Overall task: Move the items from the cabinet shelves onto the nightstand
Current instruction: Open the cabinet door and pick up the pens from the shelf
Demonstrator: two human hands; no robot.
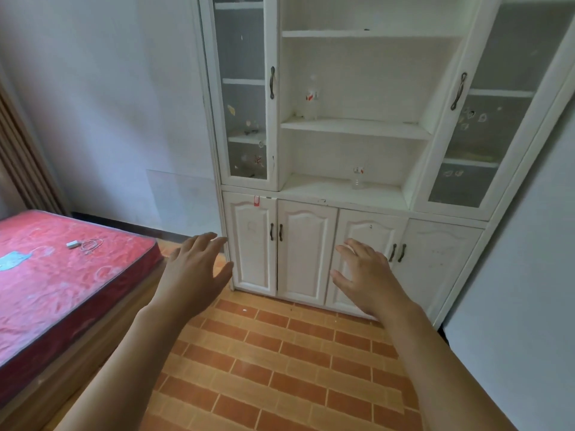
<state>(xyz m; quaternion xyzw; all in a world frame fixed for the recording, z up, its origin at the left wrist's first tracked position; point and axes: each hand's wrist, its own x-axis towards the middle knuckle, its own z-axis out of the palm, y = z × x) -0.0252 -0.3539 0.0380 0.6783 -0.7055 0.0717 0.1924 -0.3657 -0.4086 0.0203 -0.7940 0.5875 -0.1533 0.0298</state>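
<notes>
Brick-patterned floor (pixel 280 362) and a white cabinet (pixel 342 213) are faced; a bed (pixel 62 275) lies at left. No nightstand is seen. Step judged: approach, nothing yet taken. Left hand (pixel 196 269) and right hand (pixel 367 275) are held out low before the lower doors, fingers spread and straight, holding nothing. One glass (pixel 358 177) stands on the lowest open shelf, another glass (pixel 312 98) on the shelf above; both well above the fingers. A raised reach is called for next.

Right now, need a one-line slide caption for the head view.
Both hands, left hand and right hand, open and empty before the white cabinet; two clear glasses on its open shelves.
</notes>
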